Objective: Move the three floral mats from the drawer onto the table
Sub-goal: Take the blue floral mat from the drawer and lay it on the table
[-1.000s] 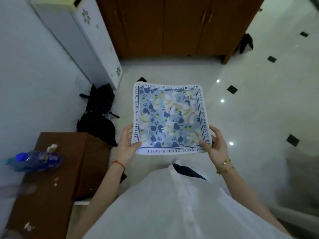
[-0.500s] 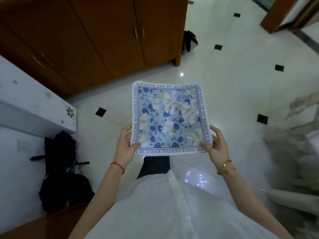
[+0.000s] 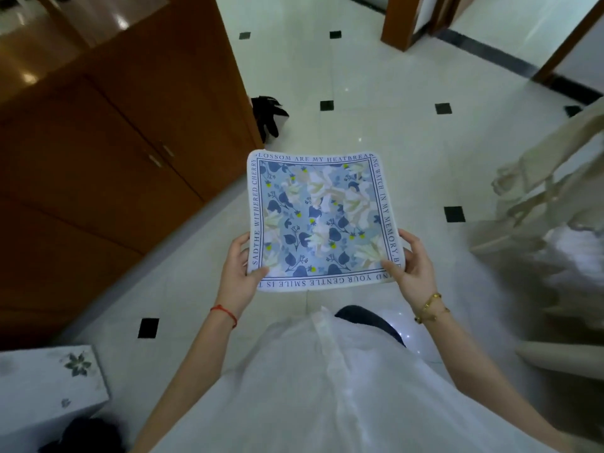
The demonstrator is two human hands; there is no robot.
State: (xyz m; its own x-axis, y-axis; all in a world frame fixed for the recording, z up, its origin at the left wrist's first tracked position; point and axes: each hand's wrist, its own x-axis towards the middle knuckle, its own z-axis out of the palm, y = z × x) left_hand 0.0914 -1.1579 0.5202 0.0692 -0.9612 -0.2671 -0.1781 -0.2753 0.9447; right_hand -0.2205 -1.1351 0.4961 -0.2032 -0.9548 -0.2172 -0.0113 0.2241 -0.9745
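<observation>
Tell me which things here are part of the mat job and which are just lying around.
Job: mat, held by left hand and right hand.

Lying about: wooden cabinet, black item on floor, white box, beige bag.

We see a brown wooden cabinet (image 3: pixel 108 165) along the left of the pale tiled floor (image 3: pixel 376 76), a black cloth (image 3: pixel 266 114) at its far corner, and a white flower-printed box (image 3: pixel 49 384) at lower left.
</observation>
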